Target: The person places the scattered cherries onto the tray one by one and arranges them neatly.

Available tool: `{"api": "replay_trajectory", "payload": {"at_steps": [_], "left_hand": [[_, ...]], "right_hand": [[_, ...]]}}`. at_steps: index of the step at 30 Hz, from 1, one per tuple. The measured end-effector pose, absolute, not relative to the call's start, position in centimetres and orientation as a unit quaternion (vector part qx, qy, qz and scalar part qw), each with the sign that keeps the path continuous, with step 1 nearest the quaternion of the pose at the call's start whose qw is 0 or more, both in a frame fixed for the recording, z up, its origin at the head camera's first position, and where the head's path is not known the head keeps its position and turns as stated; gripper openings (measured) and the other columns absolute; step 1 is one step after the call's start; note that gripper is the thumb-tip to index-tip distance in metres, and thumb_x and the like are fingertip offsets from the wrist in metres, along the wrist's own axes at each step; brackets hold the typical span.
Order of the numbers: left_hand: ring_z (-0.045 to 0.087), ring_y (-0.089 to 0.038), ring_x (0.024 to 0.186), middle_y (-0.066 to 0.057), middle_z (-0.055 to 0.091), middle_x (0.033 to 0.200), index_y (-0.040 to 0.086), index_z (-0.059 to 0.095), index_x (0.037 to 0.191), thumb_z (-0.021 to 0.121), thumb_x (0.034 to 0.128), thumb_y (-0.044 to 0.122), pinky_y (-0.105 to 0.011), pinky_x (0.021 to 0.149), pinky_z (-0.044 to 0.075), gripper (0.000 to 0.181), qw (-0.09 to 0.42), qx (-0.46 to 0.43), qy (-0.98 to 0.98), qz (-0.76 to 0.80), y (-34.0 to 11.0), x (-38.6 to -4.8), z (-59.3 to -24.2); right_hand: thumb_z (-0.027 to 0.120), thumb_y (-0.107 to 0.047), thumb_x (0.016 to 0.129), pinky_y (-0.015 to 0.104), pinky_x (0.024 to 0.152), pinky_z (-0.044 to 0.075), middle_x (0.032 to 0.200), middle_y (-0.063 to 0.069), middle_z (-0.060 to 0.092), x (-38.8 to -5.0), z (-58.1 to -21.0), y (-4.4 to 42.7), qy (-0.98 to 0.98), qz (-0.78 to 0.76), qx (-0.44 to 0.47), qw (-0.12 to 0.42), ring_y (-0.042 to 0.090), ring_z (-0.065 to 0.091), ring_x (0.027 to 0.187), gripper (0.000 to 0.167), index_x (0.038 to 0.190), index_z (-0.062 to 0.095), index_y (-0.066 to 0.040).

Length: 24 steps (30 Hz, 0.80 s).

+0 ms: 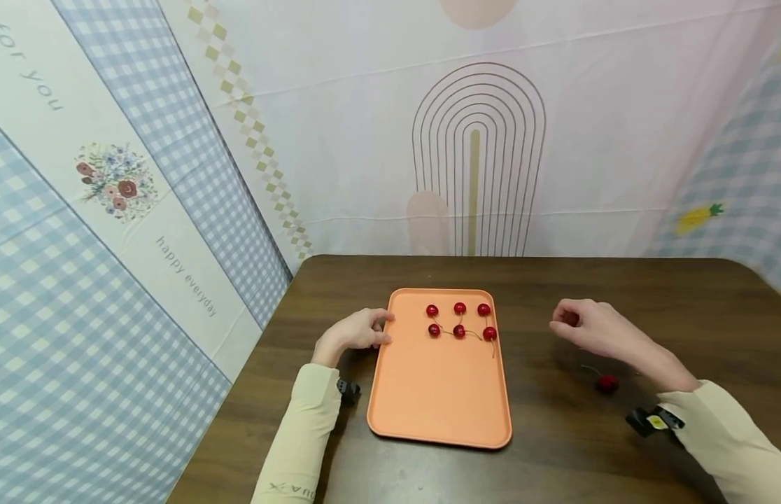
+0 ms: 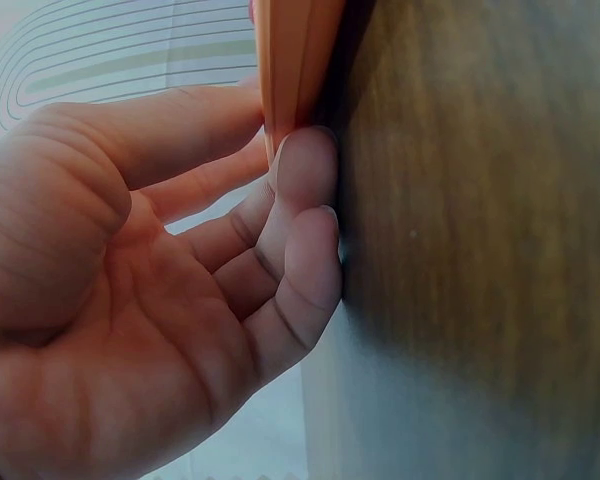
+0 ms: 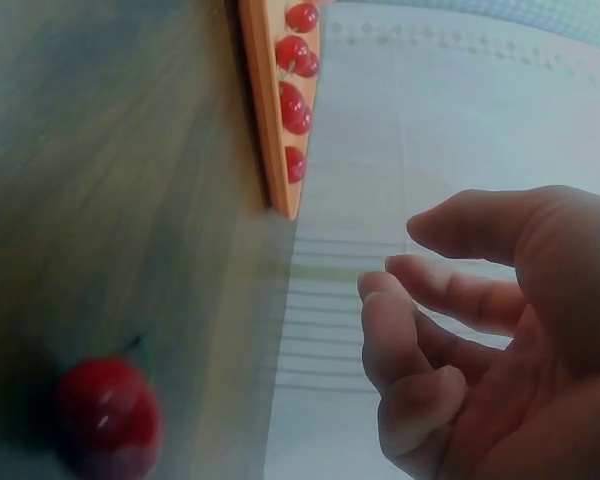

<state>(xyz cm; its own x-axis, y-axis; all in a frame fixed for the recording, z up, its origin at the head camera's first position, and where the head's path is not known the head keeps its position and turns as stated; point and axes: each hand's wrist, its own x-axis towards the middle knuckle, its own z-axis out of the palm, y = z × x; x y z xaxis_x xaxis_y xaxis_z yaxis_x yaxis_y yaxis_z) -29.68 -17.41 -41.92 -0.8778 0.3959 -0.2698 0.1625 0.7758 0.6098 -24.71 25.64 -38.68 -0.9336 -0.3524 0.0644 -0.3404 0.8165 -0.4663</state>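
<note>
My left hand (image 1: 360,329) holds the left rim of an orange tray (image 1: 437,399), thumb over the edge and fingers against its outer side. In the left wrist view, fingertips (image 2: 308,170) touch the tray wall close to the table. Several red cherries (image 1: 460,331) with stems lie in two rows of three at the tray's far right. My right hand (image 1: 595,325) hovers right of the tray, fingers loosely bent; a gap shows between thumb and fingertips, with nothing held. Below it, a dark red cherry (image 1: 607,383) with a stem lies on the table; whether a second sits against it, I cannot tell.
The brown wooden table (image 1: 554,448) extends around the tray. A patterned cloth (image 1: 353,140) hangs behind its far edge, and a blue checked cloth (image 1: 69,280) hangs at the left. Each wrist carries a small black camera (image 1: 348,392).
</note>
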Motion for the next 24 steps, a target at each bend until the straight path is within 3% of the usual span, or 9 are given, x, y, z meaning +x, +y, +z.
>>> {"api": "replay_trajectory", "payload": {"at_steps": [11, 19, 24], "left_hand": [[0.054, -0.015, 0.063, -0.004, 0.058, 0.077, 0.012, 0.053, 0.14, 0.067, 0.0933, 0.016, -0.025, 0.059, 0.043, 0.048, 0.196, 0.142, 0.924, 0.296, -17.4, -29.6, -41.9], [0.053, -0.016, 0.063, -0.005, 0.058, 0.079, 0.012, 0.054, 0.139, 0.068, 0.0931, 0.017, -0.026, 0.059, 0.043, 0.049, 0.192, 0.143, 0.926, 0.293, -17.4, -29.5, -41.8], [0.053, -0.016, 0.063, -0.005, 0.058, 0.079, 0.013, 0.053, 0.14, 0.068, 0.0928, 0.017, -0.027, 0.059, 0.043, 0.049, 0.192, 0.141, 0.925, 0.296, -17.4, -29.5, -41.9]], "right_hand": [[0.069, -0.02, 0.089, 0.024, 0.056, 0.038, 0.074, -0.007, 0.056, -23.6, -40.3, 28.7, 0.954, -0.221, -0.197, 0.038, 0.005, 0.045, 0.061, 0.007, 0.086, 0.063, -0.017], [0.07, -0.025, 0.089, 0.025, 0.053, 0.035, 0.068, -0.007, 0.052, -23.7, -41.0, 30.1, 0.94, -0.215, -0.226, 0.14, 0.005, 0.044, 0.055, 0.013, 0.083, 0.06, -0.018], [0.071, -0.025, 0.088, 0.025, 0.054, 0.035, 0.068, -0.006, 0.051, -23.7, -41.4, 30.4, 0.94, -0.21, -0.218, 0.156, 0.006, 0.044, 0.056, 0.017, 0.08, 0.058, -0.017]]}}
